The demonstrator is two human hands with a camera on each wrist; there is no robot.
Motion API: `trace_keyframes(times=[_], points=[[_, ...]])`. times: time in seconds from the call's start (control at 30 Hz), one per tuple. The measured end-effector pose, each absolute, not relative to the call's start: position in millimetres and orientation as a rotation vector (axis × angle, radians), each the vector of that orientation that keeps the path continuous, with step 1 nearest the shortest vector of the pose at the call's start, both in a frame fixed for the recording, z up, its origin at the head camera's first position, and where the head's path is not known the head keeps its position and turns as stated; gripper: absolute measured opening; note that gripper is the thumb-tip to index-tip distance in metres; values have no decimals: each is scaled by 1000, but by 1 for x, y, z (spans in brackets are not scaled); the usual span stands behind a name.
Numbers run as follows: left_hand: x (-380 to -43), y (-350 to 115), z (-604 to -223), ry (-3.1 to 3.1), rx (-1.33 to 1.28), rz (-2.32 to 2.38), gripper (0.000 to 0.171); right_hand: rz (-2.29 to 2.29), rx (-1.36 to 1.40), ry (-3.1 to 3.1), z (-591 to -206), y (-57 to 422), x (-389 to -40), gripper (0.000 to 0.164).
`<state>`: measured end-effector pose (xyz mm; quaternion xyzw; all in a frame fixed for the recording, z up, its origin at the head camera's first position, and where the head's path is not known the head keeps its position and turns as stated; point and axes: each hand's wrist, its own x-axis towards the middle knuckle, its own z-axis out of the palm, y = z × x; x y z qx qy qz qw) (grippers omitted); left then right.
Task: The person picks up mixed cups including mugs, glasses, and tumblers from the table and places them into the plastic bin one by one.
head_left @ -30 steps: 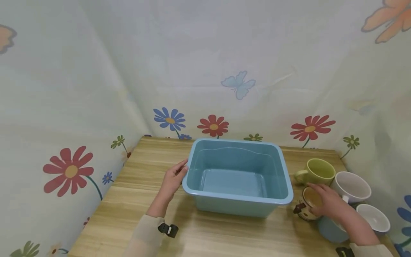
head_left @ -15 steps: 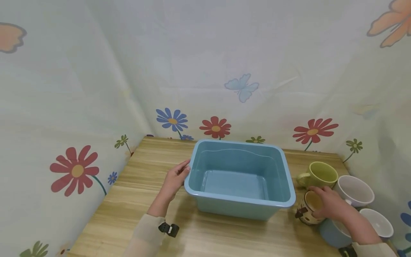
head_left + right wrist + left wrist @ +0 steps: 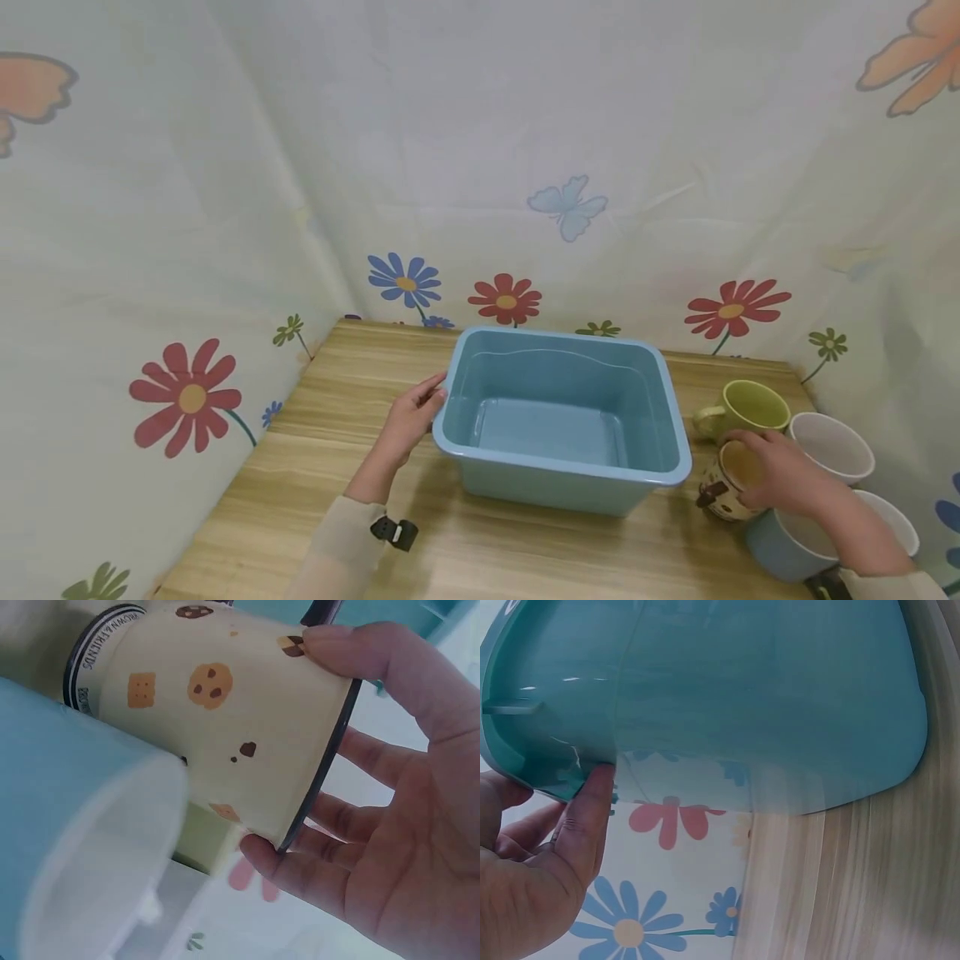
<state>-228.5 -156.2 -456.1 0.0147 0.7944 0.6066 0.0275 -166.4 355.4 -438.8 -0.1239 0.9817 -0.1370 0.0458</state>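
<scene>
In the head view my left hand is at the left side of a light-blue plastic basin. The left wrist view shows that hand's thumb and fingers pinching the basin's rim. My right hand grips a cream mug with a dark handle, to the right of the basin. Biscuit prints cover this mug in the right wrist view. There the thumb presses its outer wall near the dark rim, and the other fingers curl round the rim's far side.
Close round the cream mug are a green mug, a white-lined mug, a blue mug and another white-lined cup, partly behind the forearm. All stand on the wooden table, against a flower-printed curtain.
My right wrist and forearm have swung a little to the right, with the fingers staying on the cream mug. The left hand and basin hold their place; the head view has shifted slightly.
</scene>
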Motion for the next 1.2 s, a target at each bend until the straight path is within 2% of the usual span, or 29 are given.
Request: trace_keyframes(times=[0.57, 1.2], points=[[-229, -157, -450, 2459, 69, 1802, 46, -281, -460, 3054, -371, 365, -158, 78], [-229, -160, -444, 2468, 107, 1740, 47, -174, -572, 3072, -309, 367, -177, 84]])
